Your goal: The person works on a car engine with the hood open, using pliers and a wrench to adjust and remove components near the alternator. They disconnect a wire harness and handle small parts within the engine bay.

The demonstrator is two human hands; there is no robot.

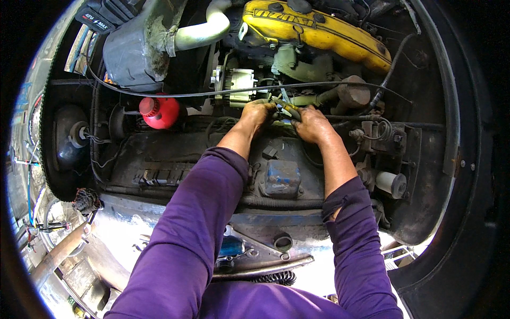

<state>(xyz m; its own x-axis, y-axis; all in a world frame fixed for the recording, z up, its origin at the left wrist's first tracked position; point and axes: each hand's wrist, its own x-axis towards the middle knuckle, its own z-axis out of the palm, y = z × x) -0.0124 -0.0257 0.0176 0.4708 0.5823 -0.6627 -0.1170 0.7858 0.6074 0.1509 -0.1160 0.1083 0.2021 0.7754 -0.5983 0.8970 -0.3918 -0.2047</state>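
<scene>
Nearest: two purple sleeves (pixel 186 212). Between the forearms, some free room above a box with a worn blue top (pixel 282 178). Right hand (pixel 313 126) closed around pliers (pixel 288 108): yellow-and-dark grips, slim, head pointing left toward the left hand (pixel 259 112). Left fingers bunched beside the tool head; whether they pinch anything is too small to resolve. Pliers sit in the engine bay, right of and just nearer than a silvery alternator (pixel 240 80). Edge limiting reach: black cable (pixel 186 95) crossing just beyond both hands. Farthest: yellow engine cover (pixel 324 32), dark lettering; upper-left black casing (pixel 98 20), white print.
</scene>
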